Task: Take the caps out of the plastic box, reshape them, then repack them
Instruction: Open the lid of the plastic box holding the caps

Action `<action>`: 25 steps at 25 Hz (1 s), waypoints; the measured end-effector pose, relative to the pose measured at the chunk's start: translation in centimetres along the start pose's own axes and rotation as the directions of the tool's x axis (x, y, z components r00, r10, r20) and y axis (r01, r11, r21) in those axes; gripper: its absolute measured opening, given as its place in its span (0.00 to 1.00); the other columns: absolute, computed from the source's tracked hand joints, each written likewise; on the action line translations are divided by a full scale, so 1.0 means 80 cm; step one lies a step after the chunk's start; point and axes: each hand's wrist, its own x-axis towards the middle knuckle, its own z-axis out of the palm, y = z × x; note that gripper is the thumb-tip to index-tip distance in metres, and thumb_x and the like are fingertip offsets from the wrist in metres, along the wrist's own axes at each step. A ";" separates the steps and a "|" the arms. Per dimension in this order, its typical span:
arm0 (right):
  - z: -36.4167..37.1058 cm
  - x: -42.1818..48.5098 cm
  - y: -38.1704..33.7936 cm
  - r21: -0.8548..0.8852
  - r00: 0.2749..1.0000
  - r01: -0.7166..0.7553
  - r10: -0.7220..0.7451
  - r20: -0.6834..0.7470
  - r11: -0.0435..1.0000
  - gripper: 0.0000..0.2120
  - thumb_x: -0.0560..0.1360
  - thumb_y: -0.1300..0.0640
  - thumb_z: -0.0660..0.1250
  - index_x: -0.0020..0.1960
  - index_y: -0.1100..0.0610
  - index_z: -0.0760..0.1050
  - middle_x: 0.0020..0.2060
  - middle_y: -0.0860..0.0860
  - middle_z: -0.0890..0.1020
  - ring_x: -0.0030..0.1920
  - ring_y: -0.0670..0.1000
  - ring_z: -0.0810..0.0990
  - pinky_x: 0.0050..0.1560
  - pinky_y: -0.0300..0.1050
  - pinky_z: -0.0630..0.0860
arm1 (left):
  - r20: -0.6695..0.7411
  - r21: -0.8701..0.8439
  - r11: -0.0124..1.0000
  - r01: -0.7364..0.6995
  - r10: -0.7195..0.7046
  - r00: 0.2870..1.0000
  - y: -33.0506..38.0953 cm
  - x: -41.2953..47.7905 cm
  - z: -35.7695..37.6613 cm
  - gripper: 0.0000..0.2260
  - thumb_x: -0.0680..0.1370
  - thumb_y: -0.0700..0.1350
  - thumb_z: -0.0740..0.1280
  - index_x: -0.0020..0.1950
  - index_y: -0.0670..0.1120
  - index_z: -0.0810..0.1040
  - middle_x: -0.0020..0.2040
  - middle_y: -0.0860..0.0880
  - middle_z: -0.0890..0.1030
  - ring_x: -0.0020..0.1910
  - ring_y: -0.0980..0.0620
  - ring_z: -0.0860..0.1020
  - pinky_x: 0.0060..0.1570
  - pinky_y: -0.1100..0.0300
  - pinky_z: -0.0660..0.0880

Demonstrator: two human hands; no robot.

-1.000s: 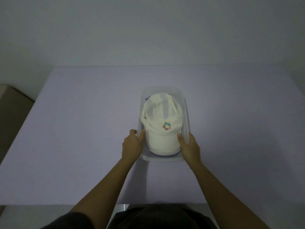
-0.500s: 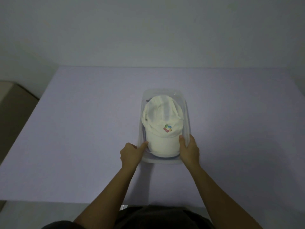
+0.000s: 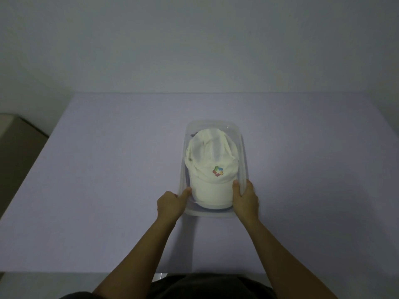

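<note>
A clear plastic box [image 3: 243, 147] stands in the middle of the lilac table. A white cap [image 3: 210, 167] with a small coloured logo lies on top inside it, brim towards me. A dark cap edge [image 3: 213, 209] shows beneath the brim. My left hand [image 3: 171, 203] grips the box's near left corner, thumb on the rim beside the brim. My right hand [image 3: 245, 199] holds the near right corner, thumb against the brim's right edge.
The lilac table [image 3: 108, 169] stretches wide on both sides of the box and ends at a grey wall behind. A brown surface [image 3: 15, 143] lies lower beyond the table's left edge.
Both hands have slid a little towards me along the box's sides to its near corners. The cap and box have stayed in place.
</note>
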 end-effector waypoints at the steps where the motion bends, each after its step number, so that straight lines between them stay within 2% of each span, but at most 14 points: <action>1: 0.000 -0.001 -0.001 0.001 1.000 -0.002 0.002 0.002 1.000 0.27 0.78 0.42 0.55 0.71 0.58 0.63 0.63 0.58 0.75 0.61 0.60 0.75 0.62 0.55 0.73 | 0.009 -0.001 1.000 0.006 -0.006 1.000 0.001 -0.001 -0.002 0.26 0.75 0.60 0.63 0.27 0.43 0.62 0.26 0.49 0.65 0.26 0.53 0.65 0.28 0.62 0.62; 5: -0.001 -0.001 0.000 0.007 1.000 0.005 -0.005 0.004 1.000 0.27 0.78 0.42 0.55 0.71 0.58 0.62 0.63 0.58 0.75 0.61 0.60 0.75 0.62 0.54 0.73 | 0.028 -0.006 1.000 -0.009 0.009 1.000 0.003 -0.004 -0.007 0.26 0.76 0.60 0.64 0.27 0.43 0.62 0.26 0.49 0.65 0.26 0.53 0.64 0.28 0.61 0.62; 9: -0.003 0.001 0.001 0.055 1.000 -0.014 0.013 0.022 0.998 0.27 0.78 0.41 0.56 0.71 0.57 0.64 0.62 0.57 0.76 0.60 0.59 0.75 0.62 0.55 0.74 | -0.023 -0.005 0.998 -0.068 0.068 0.997 0.003 -0.006 -0.007 0.24 0.75 0.60 0.64 0.30 0.44 0.62 0.26 0.50 0.65 0.26 0.54 0.65 0.27 0.62 0.61; 12: -0.007 -0.003 -0.001 0.073 0.999 -0.015 0.012 0.038 0.997 0.27 0.78 0.42 0.56 0.71 0.56 0.64 0.61 0.56 0.77 0.60 0.58 0.76 0.61 0.51 0.74 | -0.056 0.029 0.995 -0.098 0.100 0.993 0.001 -0.005 -0.007 0.23 0.75 0.60 0.64 0.32 0.44 0.63 0.27 0.50 0.66 0.26 0.54 0.66 0.27 0.62 0.62; 16: -0.018 -0.006 -0.007 0.146 0.993 -0.048 0.031 0.116 0.988 0.25 0.78 0.43 0.58 0.70 0.55 0.65 0.62 0.55 0.76 0.60 0.56 0.75 0.57 0.44 0.71 | -0.054 0.000 0.998 -0.070 0.070 0.996 -0.002 -0.005 -0.005 0.22 0.73 0.62 0.66 0.36 0.44 0.65 0.31 0.50 0.69 0.30 0.53 0.68 0.29 0.61 0.64; 20: -0.030 -0.007 -0.017 0.244 0.981 -0.118 0.075 0.178 0.963 0.25 0.77 0.41 0.58 0.69 0.54 0.66 0.63 0.51 0.75 0.59 0.52 0.74 0.56 0.43 0.69 | -0.077 -0.029 0.995 -0.098 0.095 0.992 0.011 -0.014 -0.009 0.24 0.69 0.60 0.71 0.45 0.42 0.67 0.38 0.48 0.70 0.37 0.50 0.70 0.30 0.61 0.65; 21: -0.032 -0.009 -0.018 0.287 0.974 -0.160 0.104 0.202 0.944 0.27 0.77 0.38 0.55 0.70 0.53 0.65 0.64 0.49 0.73 0.62 0.52 0.72 0.60 0.45 0.68 | -0.081 -0.107 0.988 -0.111 0.103 0.991 0.015 -0.017 -0.009 0.23 0.70 0.58 0.72 0.46 0.42 0.67 0.39 0.47 0.70 0.39 0.49 0.71 0.31 0.61 0.67; 22: -0.033 -0.009 -0.018 0.355 0.962 -0.217 0.138 0.234 0.909 0.32 0.75 0.33 0.52 0.72 0.52 0.63 0.67 0.50 0.71 0.66 0.53 0.70 0.65 0.48 0.66 | -0.049 -0.270 0.958 -0.095 0.085 0.995 0.019 -0.020 -0.009 0.21 0.70 0.55 0.72 0.49 0.42 0.67 0.41 0.47 0.72 0.41 0.48 0.73 0.35 0.60 0.71; 23: -0.033 -0.007 -0.016 0.427 0.947 -0.273 0.163 0.277 0.862 0.39 0.71 0.27 0.48 0.72 0.51 0.62 0.68 0.50 0.70 0.68 0.53 0.69 0.69 0.51 0.64 | 0.027 -0.481 0.875 -0.043 0.064 0.998 0.026 -0.024 -0.009 0.20 0.71 0.51 0.72 0.53 0.43 0.67 0.45 0.46 0.75 0.44 0.46 0.76 0.39 0.57 0.74; 24: -0.035 -0.006 -0.014 0.496 0.932 -0.314 0.163 0.323 0.809 0.43 0.67 0.24 0.45 0.72 0.50 0.64 0.67 0.51 0.72 0.68 0.54 0.69 0.69 0.53 0.65 | 0.105 -0.669 0.743 0.025 0.060 0.993 0.031 -0.028 -0.010 0.20 0.71 0.46 0.72 0.57 0.44 0.67 0.50 0.44 0.77 0.48 0.44 0.78 0.42 0.54 0.77; 25: -0.037 -0.004 -0.013 0.545 0.925 -0.336 0.160 0.344 0.768 0.43 0.68 0.24 0.42 0.71 0.50 0.65 0.65 0.52 0.74 0.66 0.55 0.71 0.67 0.53 0.67 | 0.143 -0.780 0.623 0.067 0.073 0.987 0.034 -0.032 -0.010 0.21 0.72 0.42 0.72 0.60 0.45 0.67 0.52 0.42 0.78 0.49 0.43 0.79 0.44 0.52 0.78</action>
